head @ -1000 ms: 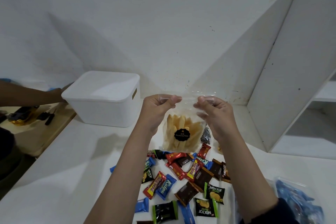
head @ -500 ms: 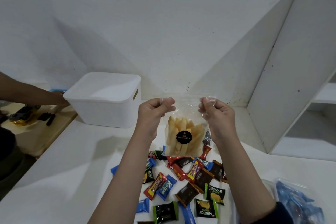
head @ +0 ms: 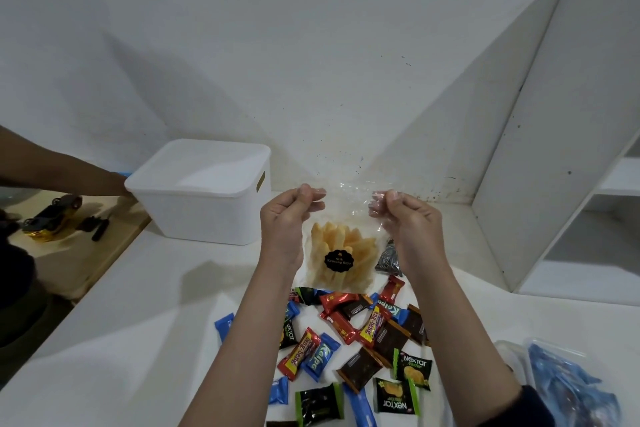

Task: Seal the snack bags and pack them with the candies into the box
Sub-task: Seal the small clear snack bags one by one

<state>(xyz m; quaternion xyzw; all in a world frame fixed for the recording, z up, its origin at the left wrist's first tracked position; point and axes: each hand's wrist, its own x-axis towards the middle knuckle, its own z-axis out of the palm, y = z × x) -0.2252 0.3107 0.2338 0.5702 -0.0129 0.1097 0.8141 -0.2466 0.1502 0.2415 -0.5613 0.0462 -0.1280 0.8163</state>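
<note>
I hold a clear snack bag (head: 341,253) of pale yellow sticks with a black round label upright above the table. My left hand (head: 289,218) pinches its top left corner between thumb and fingers, and my right hand (head: 407,218) pinches the top right corner. The bag's clear top strip stretches between them. Below the bag, several wrapped candies (head: 353,340) in red, blue, brown and green lie scattered on the white table (head: 138,340). A white box (head: 204,194) with its lid on stands at the back left. A dark patterned packet (head: 389,258) lies behind my right wrist.
Another person's arm (head: 62,173) reaches toward the box from the left, above a lower wooden surface (head: 79,246) with a toy car and small tools. A clear bag of blue packets (head: 568,388) lies at the lower right. A white shelf unit (head: 554,149) stands at the right.
Both hands have stayed pinched on the bag's top corners and spread a little further apart. The other person's arm has moved in closer to the box.
</note>
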